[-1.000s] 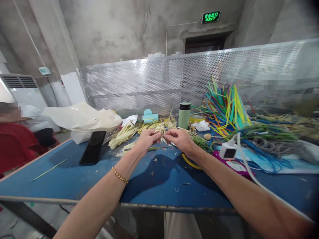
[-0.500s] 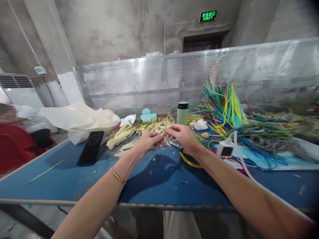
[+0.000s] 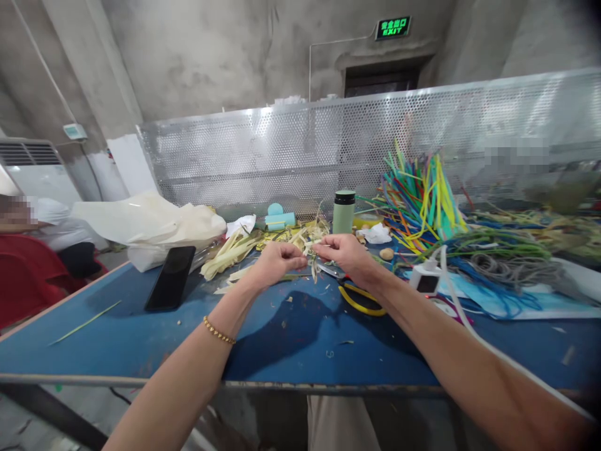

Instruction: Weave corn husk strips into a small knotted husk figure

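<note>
In the middle of the head view, my left hand [image 3: 278,263] and my right hand [image 3: 346,254] come close together above the table. Both are closed in a pinch, thumb against fingers. Between the fingertips is a small tuft of dried plant strips [image 3: 314,268], pale with darker ends hanging down; its exact shape is too small to make out. Beneath my right hand lie scissors with yellow handles [image 3: 361,308], their blades partly hidden. Pale dried husk strips [image 3: 230,255] spread out to the left of my left hand, with more behind both hands.
A black phone [image 3: 171,279] and a pale plastic bag [image 3: 159,219] are at left. A green bottle [image 3: 344,213] stands behind my hands. Coloured strips [image 3: 427,194], cords [image 3: 493,250] and a white charger [image 3: 426,279] with a cable are at right. A person sits far left.
My hands have shifted slightly and the tuft now hangs lower between the fingertips. My left forearm moved a little left. More of the scissors' yellow handles shows.
</note>
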Available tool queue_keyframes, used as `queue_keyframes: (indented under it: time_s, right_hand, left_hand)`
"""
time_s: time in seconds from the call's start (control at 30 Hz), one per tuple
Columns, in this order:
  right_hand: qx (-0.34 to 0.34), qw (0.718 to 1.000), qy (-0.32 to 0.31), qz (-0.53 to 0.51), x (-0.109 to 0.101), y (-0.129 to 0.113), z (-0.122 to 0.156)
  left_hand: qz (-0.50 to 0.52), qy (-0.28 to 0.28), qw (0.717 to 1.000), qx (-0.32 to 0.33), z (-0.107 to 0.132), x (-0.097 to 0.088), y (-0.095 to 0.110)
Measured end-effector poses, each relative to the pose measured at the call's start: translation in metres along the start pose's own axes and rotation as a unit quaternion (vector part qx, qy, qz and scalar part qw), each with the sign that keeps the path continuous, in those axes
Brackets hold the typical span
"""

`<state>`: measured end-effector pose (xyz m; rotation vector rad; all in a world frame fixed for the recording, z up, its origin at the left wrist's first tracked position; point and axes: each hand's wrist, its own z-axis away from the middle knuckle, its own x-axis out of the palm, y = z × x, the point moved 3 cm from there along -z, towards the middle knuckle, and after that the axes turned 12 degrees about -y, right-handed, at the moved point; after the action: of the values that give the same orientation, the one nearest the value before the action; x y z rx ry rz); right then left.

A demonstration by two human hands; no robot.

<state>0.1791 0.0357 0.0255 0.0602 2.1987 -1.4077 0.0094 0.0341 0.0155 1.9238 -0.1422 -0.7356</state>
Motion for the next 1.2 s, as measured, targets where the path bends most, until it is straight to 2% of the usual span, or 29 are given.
queue_keyframes:
  time_s: [0.07,0.23,0.33,0.47,0.6,0.73,0.8,0.97,1.2]
  right_hand:
    - [-0.003,1.0,-0.005,0.024,0.002,-0.002,0.0]
    - [-0.004,1.0,-0.004,-0.007,0.007,-0.003,0.001]
    - [-0.013,1.0,0.001,-0.029,0.008,-0.003,0.002]
    - [-0.02,0.999,-0.008,-0.047,0.009,-0.004,0.002]
    - [-0.03,0.998,-0.023,-0.056,0.01,-0.006,0.003]
    - [-0.007,0.996,-0.077,-0.04,0.013,-0.002,0.003]
    - [-0.003,0.996,-0.088,-0.028,0.013,-0.001,0.002]
    - [-0.037,0.996,-0.071,0.03,0.008,-0.004,0.001]
    - [-0.028,0.994,-0.1,0.032,0.009,-0.004,0.002]
  left_hand:
    - [-0.019,-0.006,1.0,-0.004,0.001,-0.001,0.0]
    - [0.082,-0.09,0.992,-0.023,0.004,0.005,0.001]
    - [0.097,-0.112,0.988,-0.03,0.005,0.007,0.001]
    - [0.097,-0.097,0.99,-0.033,0.004,0.006,-0.004]
    - [0.106,-0.049,0.993,-0.031,0.001,0.003,-0.008]
    - [0.105,-0.014,0.994,-0.019,0.001,-0.001,-0.007]
    - [0.1,-0.017,0.995,-0.021,0.002,-0.001,-0.004]
    - [0.077,-0.046,0.996,0.0,0.004,-0.002,0.006]
    - [0.065,-0.046,0.997,-0.022,0.004,-0.004,0.004]
